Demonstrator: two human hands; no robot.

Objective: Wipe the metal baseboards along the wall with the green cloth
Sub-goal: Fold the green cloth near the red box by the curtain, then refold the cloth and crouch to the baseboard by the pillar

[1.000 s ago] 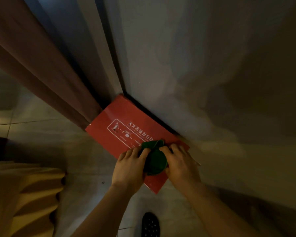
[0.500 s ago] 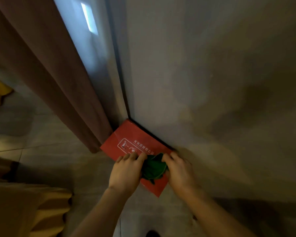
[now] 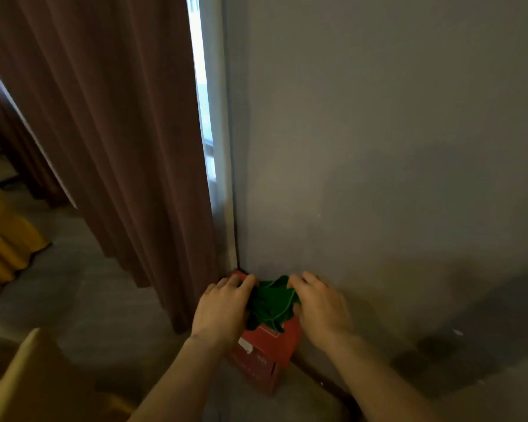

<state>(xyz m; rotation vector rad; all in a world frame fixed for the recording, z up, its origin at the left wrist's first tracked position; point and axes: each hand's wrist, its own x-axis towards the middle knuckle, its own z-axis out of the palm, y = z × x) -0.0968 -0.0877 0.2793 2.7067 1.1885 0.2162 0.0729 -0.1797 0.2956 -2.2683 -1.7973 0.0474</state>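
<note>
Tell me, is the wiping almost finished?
Nothing looks wiped yet. Right now the left hand and right hand bunch the green cloth over a red box by the wall. The dark baseboard low along it still waits.

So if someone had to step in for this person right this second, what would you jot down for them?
Left hand: gripping the left edge of the green cloth.
Right hand: gripping its right edge. The cloth is bunched between the two hands.
Where things are: the cloth sits over the top of a red box that stands on the floor against the wall, beside the brown curtain. The baseboard runs along the wall's foot to the right of the box.
Done: cannot tell whether any of the baseboard has been wiped.
Left: bring the cloth down to the baseboard and wipe along it; the box may hide part.
</note>
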